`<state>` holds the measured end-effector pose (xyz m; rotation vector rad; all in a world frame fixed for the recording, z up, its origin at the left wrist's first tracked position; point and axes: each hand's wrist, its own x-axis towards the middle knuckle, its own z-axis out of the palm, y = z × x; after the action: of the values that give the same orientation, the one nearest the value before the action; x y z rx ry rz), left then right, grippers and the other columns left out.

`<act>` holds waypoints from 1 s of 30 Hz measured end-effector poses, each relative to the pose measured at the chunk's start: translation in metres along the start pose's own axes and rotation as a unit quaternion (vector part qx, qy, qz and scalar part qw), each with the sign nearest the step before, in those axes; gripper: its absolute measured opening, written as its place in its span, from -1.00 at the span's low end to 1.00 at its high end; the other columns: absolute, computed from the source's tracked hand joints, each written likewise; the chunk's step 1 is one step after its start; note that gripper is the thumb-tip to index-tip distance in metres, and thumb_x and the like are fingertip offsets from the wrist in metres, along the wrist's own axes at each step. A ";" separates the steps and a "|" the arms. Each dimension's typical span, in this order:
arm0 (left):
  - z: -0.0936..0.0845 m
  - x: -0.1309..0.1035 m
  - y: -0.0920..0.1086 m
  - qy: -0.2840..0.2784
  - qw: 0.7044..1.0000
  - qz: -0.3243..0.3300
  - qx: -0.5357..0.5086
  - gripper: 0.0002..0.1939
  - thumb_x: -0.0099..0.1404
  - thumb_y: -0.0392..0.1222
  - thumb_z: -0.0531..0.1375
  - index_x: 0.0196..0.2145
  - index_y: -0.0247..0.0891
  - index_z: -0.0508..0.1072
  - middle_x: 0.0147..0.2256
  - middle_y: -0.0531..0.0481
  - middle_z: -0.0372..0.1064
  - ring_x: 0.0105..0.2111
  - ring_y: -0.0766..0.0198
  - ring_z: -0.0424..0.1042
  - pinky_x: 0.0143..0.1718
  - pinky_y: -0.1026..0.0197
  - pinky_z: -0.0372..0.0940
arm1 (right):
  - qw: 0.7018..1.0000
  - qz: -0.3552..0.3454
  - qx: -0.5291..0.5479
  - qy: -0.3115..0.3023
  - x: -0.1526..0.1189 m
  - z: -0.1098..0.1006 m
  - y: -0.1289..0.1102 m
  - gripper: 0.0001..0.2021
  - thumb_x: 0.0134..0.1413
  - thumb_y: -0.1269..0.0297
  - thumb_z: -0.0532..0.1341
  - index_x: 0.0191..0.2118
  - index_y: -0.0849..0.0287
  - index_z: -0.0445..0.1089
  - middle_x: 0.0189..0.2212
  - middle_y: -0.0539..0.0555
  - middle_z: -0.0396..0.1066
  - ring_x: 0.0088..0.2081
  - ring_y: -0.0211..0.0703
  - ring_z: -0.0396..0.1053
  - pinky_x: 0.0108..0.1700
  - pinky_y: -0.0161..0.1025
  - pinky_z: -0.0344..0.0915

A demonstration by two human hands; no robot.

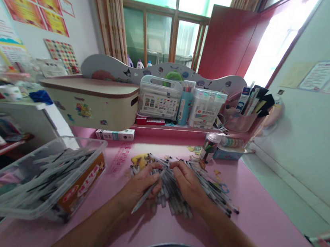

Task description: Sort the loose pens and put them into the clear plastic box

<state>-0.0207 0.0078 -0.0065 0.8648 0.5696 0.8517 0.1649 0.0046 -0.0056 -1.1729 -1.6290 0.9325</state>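
Over the middle of the pink desk (260,227), both hands are at a heap of clear-barrelled pens (173,200); the left hand (142,181) has its fingers closed around a single pen (143,199), its pale end slanting down towards the near edge; the right hand (188,182) lies palm down on the heap, fingers bent over the barrels, though I cannot tell whether it grips any of them. Judging by how things lie, the work seems well short of finished: under the hands some pens lie roughly side by side, while those to the right fan out loosely, dark tips at uneven angles; to the left, a clear plastic bin (21,215) holds many more, jumbled together; no bundle appears tied or set apart. Beyond the heap, near its far right side, stands a lidded jar (208,147), just beside a blue box (229,154).
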 end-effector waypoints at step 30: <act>0.004 0.006 0.003 0.208 0.974 0.070 -0.058 -0.92 0.30 -0.34 0.24 -0.32 -0.37 0.56 -0.41 -0.14 0.59 -0.42 0.29 0.58 -0.39 0.37 0.47 | 0.992 0.042 0.119 0.011 -0.007 0.011 -0.006 -0.75 0.12 0.08 0.26 -0.40 0.14 0.30 -0.56 -0.11 0.13 -0.52 -0.31 0.09 -0.48 -0.34 0.06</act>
<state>-0.0158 0.0123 -0.0024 0.6258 0.8201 1.1963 0.1535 -0.0046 -0.0051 -1.0882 -1.4159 1.1295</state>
